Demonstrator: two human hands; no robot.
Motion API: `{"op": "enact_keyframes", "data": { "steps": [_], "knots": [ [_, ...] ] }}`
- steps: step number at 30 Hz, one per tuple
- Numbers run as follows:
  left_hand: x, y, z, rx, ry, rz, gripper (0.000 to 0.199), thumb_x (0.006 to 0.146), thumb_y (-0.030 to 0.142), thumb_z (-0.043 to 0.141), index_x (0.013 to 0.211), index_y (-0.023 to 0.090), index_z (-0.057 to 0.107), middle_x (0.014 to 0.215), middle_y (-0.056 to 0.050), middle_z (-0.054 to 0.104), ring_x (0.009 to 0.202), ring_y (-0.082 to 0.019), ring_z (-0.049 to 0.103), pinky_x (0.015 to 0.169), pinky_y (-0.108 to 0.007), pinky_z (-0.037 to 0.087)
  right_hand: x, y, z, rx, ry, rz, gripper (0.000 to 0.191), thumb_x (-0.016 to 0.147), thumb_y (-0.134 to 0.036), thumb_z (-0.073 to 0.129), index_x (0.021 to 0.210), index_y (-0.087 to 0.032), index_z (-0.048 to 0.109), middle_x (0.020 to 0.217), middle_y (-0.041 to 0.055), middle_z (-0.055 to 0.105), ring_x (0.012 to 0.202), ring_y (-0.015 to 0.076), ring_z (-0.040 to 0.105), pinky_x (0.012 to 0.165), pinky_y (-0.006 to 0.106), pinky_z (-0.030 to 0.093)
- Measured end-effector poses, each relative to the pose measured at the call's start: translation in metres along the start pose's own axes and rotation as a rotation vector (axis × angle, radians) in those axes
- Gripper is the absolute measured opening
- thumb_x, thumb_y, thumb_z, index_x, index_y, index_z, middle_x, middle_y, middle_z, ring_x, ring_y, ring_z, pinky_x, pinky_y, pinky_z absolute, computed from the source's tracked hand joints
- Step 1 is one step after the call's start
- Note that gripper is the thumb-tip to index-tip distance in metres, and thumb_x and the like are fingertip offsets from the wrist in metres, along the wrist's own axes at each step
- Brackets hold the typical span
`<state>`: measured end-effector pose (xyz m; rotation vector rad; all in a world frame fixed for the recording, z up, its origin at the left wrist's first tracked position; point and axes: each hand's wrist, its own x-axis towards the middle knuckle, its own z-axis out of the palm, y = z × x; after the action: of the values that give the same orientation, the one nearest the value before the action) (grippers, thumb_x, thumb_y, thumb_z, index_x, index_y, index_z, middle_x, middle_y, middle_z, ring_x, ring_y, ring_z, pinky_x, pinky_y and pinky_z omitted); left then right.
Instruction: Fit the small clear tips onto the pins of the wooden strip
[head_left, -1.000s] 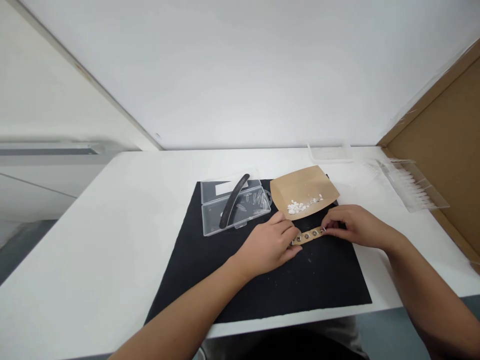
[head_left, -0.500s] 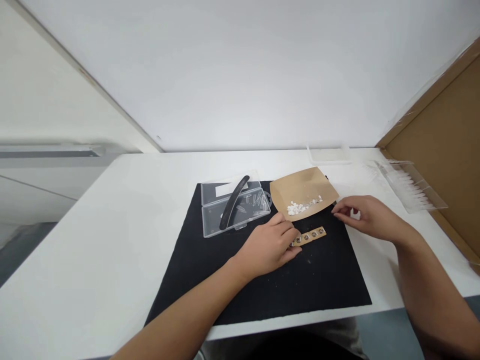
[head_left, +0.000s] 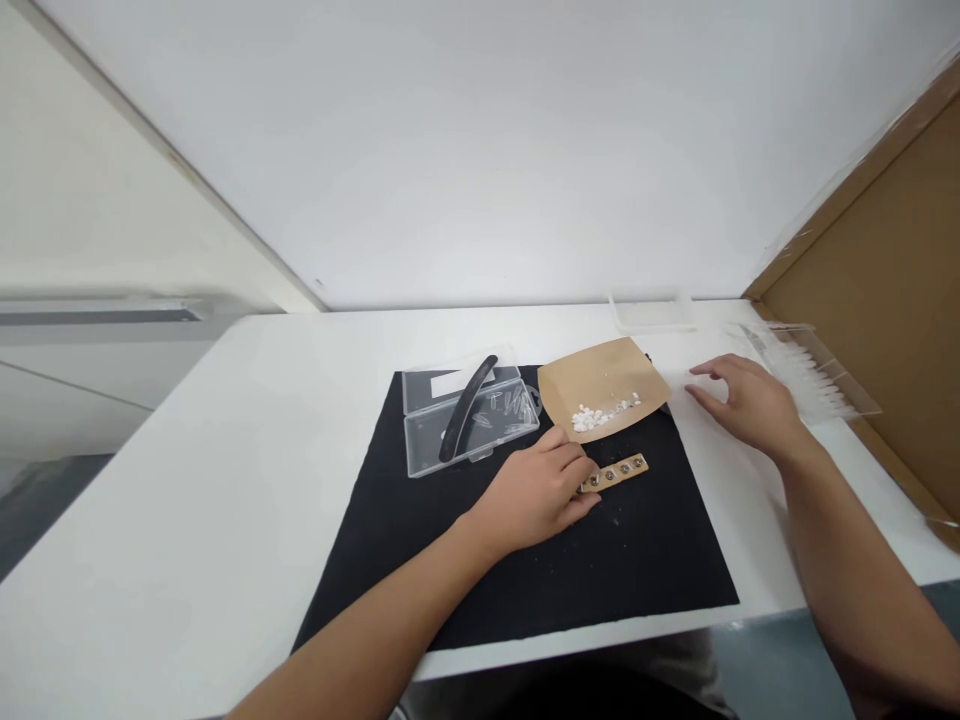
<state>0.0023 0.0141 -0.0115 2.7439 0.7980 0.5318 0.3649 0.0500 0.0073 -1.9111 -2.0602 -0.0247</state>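
On the black mat (head_left: 600,560), my left hand (head_left: 544,490) grips the left end of a narrow tan strip (head_left: 625,470) bearing several small round metal pieces; its fingers cover that end. My right hand (head_left: 746,400) is raised over the white table right of the mat, thumb and forefinger apart, with nothing visible between them. Between and beyond the hands lies a tan paper tray (head_left: 585,375) holding small white pieces (head_left: 596,416). To its left, an open clear plastic case (head_left: 420,445) holds clear tips (head_left: 514,402), and a black curved file (head_left: 466,408) rests across it.
At the right stands a clear holder with a row of pale tips (head_left: 817,385), near a brown cardboard panel (head_left: 885,260). A clear shallow tray (head_left: 652,322) sits at the table's back edge, against the white wall.
My right hand has moved away from the paper tray's right corner, back and to the right, and its fingers have spread. My left hand stays on the strip.
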Motion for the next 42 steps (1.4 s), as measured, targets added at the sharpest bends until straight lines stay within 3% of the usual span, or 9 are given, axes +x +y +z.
{"op": "enact_keyframes", "data": {
  "steps": [4,10,18,25,32,42],
  "knots": [
    [0.0,0.0,0.0,0.005,-0.01,-0.002,0.019,0.102,0.036,0.066,0.109,0.018,0.068,0.099,-0.008,0.072,0.103,-0.027,0.062,0.083,-0.036,0.055,-0.001,0.006,0.009,-0.014,-0.064,-0.058,0.043,0.099,-0.059,0.055,0.125,-0.028,0.069,0.135,0.0089,0.071,0.129,0.0362,0.062,0.101,0.052,0.052],
    [0.0,0.0,0.0,0.005,-0.021,-0.007,0.017,0.102,0.034,0.066,0.107,0.018,0.068,0.099,-0.008,0.072,0.103,-0.027,0.062,0.082,-0.036,0.055,0.001,0.018,0.015,-0.064,-0.099,0.008,0.047,0.1,-0.056,0.052,0.135,-0.026,0.063,0.14,0.0102,0.07,0.133,0.0367,0.061,0.101,0.052,0.054],
    [0.001,0.001,-0.003,-0.009,-0.038,-0.016,0.016,0.102,0.034,0.066,0.108,0.019,0.066,0.1,-0.008,0.072,0.107,-0.027,0.062,0.085,-0.036,0.056,0.005,0.018,0.024,-0.114,-0.092,0.057,0.049,0.101,-0.05,0.053,0.14,-0.023,0.062,0.141,0.0121,0.068,0.132,0.0362,0.06,0.1,0.051,0.054],
    [0.001,0.0,-0.001,-0.012,-0.062,-0.028,0.018,0.102,0.036,0.066,0.109,0.02,0.067,0.103,-0.007,0.072,0.107,-0.027,0.061,0.088,-0.036,0.055,0.005,0.024,0.024,-0.067,-0.076,0.069,0.03,0.101,-0.046,0.054,0.114,-0.03,0.076,0.135,0.0028,0.073,0.127,0.0301,0.063,0.098,0.044,0.054],
    [0.001,0.0,-0.002,-0.016,-0.063,-0.03,0.018,0.102,0.035,0.067,0.111,0.019,0.067,0.103,-0.007,0.072,0.108,-0.027,0.061,0.086,-0.036,0.055,0.005,0.02,0.011,-0.021,-0.086,0.116,0.036,0.093,-0.053,0.068,0.122,-0.034,0.078,0.103,0.0063,0.076,0.107,0.0293,0.069,0.08,0.038,0.051],
    [0.0,-0.001,-0.001,-0.029,-0.069,-0.033,0.02,0.102,0.036,0.066,0.111,0.019,0.067,0.103,-0.007,0.071,0.107,-0.027,0.061,0.088,-0.037,0.055,0.005,0.017,0.015,-0.072,-0.098,0.106,0.024,0.098,-0.048,0.062,0.104,-0.031,0.079,0.12,0.0009,0.078,0.12,0.0287,0.063,0.081,0.038,0.048]
  ]
}}
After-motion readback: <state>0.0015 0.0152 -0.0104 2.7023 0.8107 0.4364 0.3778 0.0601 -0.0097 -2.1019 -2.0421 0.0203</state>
